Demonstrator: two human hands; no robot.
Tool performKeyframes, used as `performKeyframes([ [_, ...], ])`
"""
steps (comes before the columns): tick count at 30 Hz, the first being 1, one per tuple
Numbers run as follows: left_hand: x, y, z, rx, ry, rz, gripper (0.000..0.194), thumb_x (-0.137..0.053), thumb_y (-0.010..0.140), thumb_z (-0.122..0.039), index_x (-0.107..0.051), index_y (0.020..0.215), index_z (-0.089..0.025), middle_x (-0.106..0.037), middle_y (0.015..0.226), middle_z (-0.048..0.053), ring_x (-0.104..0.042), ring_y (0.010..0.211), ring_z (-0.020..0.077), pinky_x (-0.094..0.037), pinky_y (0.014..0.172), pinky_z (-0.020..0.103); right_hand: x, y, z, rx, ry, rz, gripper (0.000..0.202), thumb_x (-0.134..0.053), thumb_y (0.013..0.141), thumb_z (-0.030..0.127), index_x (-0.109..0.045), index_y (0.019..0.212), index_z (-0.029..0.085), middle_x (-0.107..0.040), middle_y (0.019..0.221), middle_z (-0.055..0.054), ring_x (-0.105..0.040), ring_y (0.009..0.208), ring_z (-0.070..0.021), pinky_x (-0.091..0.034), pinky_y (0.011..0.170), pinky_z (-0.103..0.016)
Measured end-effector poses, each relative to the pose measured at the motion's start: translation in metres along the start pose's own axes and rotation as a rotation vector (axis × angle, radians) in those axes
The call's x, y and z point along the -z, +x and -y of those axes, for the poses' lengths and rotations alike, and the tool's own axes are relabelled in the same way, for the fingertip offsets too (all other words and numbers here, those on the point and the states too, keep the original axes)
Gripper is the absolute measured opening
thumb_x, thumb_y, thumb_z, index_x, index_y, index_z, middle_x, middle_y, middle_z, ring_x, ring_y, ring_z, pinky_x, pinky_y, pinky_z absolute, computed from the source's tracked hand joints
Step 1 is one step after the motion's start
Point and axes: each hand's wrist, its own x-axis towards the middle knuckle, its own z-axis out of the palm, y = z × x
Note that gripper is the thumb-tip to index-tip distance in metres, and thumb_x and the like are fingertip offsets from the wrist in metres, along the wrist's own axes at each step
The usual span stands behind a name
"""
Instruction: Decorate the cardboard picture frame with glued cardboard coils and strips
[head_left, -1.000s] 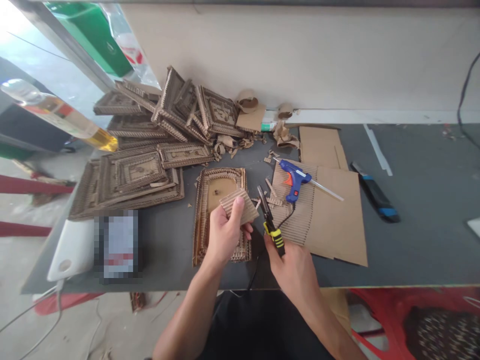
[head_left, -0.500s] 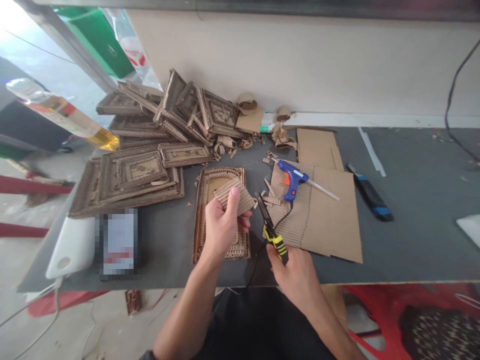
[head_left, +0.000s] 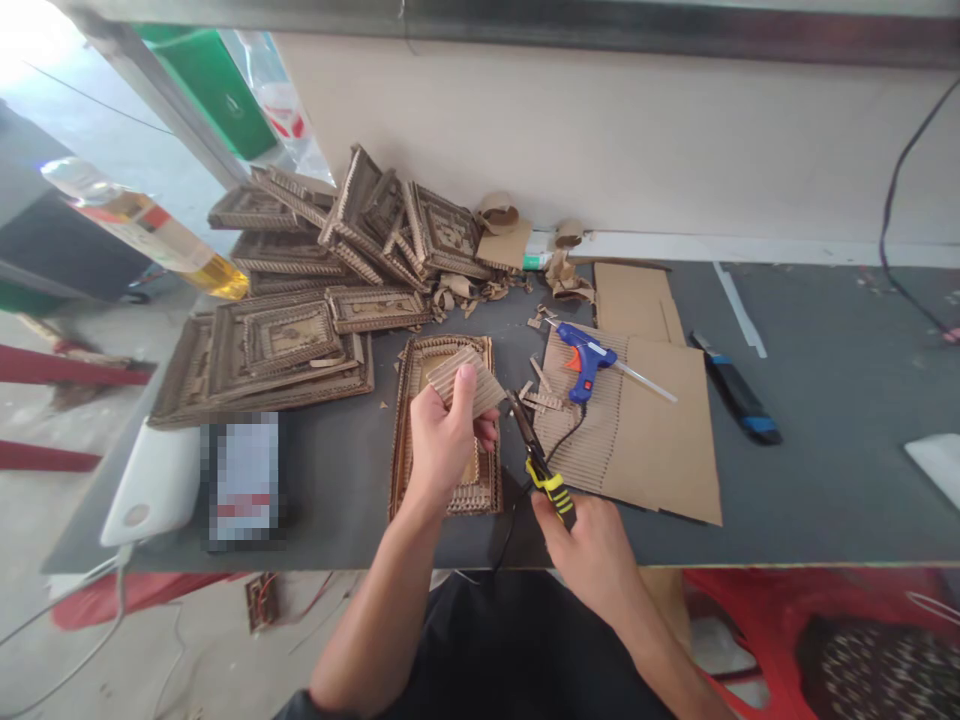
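Note:
Between thumb and fingers, my left hand (head_left: 446,440) pinches a small piece of corrugated cardboard (head_left: 484,388), its ridges facing up. My right hand (head_left: 592,545) is wrapped round the black and yellow handles of a pair of scissors (head_left: 551,485). The dark blades point up and left, their tips close to the right corner of the piece; whether they touch it I cannot tell. Below my left hand lies a cardboard frame (head_left: 401,430) with ridged borders, partly covered by hand and wrist. A blue glue gun (head_left: 585,360) with a glue stick rests on cardboard to the right.
Finished-looking cardboard frames (head_left: 292,340) are piled at the back left. A bottle (head_left: 150,235), a white device (head_left: 150,490) and a blurred phone-like object (head_left: 244,480) lie left. Flat cardboard sheets (head_left: 664,430) and a utility knife (head_left: 735,390) lie right; scraps (head_left: 461,290) are behind.
The view has shifted slightly. My left hand still holds the cardboard piece, and the scissor tips have come a little nearer to its right corner.

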Motion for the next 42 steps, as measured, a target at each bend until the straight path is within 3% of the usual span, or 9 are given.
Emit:
performKeyframes([
  [14,0.001,0.001,-0.003,0.013,0.076,0.068,0.046,-0.062,0.089,-0.061,-0.056,0.078,-0.017,-0.062,0.053,-0.001,-0.056,0.035,0.0112,-0.045,0.031,0.019,-0.001,-0.001,0.006,0.001,0.02,-0.039,0.047,-0.041,0.1,0.042,-0.067,0.068,0.02,-0.073,0.069,-0.011,-0.07,0.065,-0.0245,-0.033,0.058,-0.031],
  [30,0.011,0.005,-0.007,0.081,0.12,0.144,0.045,-0.063,0.088,-0.061,-0.054,0.078,-0.018,-0.061,0.05,-0.003,-0.055,0.033,0.0103,-0.042,0.028,0.017,-0.004,-0.005,0.009,0.021,-0.042,-0.043,0.045,-0.042,0.101,0.04,-0.062,0.066,0.022,-0.07,0.061,-0.009,-0.068,0.056,-0.0244,-0.032,0.054,-0.031],
  [42,0.011,-0.004,-0.01,0.07,0.112,0.133,0.042,-0.061,0.091,-0.059,-0.056,0.078,-0.019,-0.061,0.05,-0.003,-0.055,0.032,0.0101,-0.042,0.028,0.016,0.022,-0.007,0.006,-0.101,0.38,0.264,0.049,-0.046,0.097,0.061,-0.062,0.071,0.022,-0.067,0.066,-0.002,-0.062,0.063,-0.018,-0.039,0.06,-0.027],
])
